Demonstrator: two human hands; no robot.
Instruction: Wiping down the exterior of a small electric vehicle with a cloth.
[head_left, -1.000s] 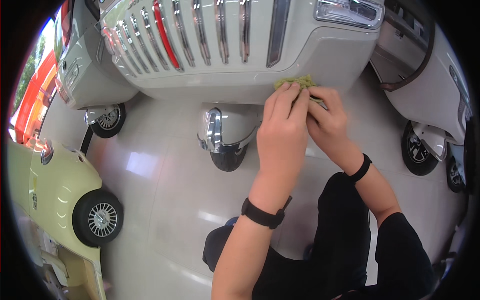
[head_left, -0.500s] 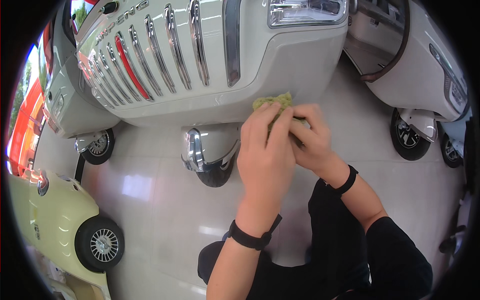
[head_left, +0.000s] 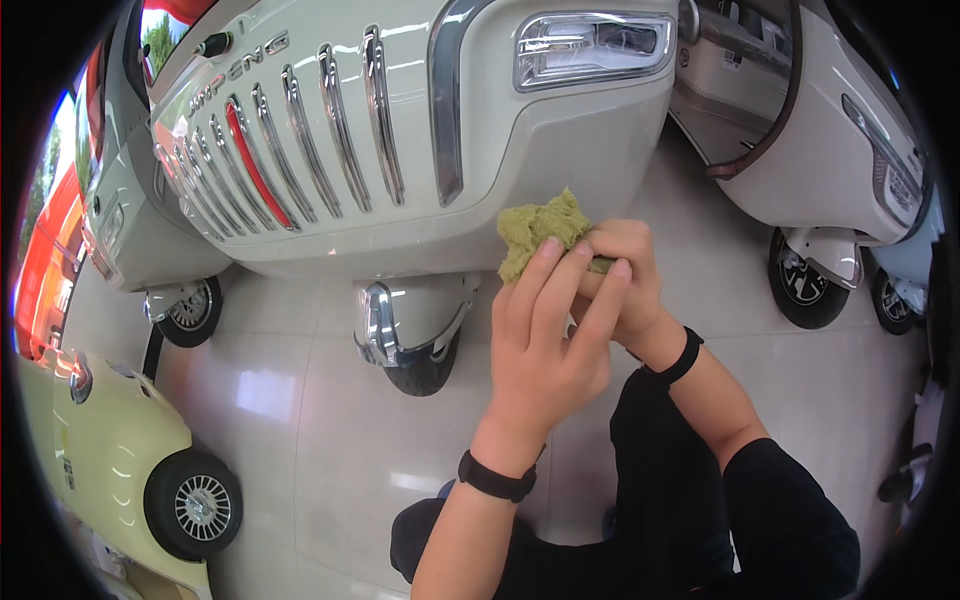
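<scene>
A crumpled green cloth (head_left: 541, 230) is bunched up between my two hands, below the front panel of a pale grey-green scooter (head_left: 575, 140). My left hand (head_left: 545, 325) has its fingers laid over the near side of the cloth, pressing on it. On the right side, my right hand (head_left: 632, 275) grips the cloth with curled fingers, partly hidden behind the left hand's fingers. Both hands appear apart from the panel. Above them are the scooter's clear headlight (head_left: 595, 48) and a curved grey trim strip (head_left: 447, 110).
Chrome bars (head_left: 340, 130) run along the scooter's front, one of them red, over a front wheel with a chrome-trimmed mudguard (head_left: 425, 335). Another pale scooter (head_left: 780, 190) stands at right, a grey-green one (head_left: 170, 225) at left, and a yellow one (head_left: 110, 440) nearer. Glossy tiles (head_left: 330, 480) cover the floor.
Both hands have drawn slightly downward, and more of the green cloth shows above the fingers. My left hand's fingers have spread more. The view has shifted a little.
</scene>
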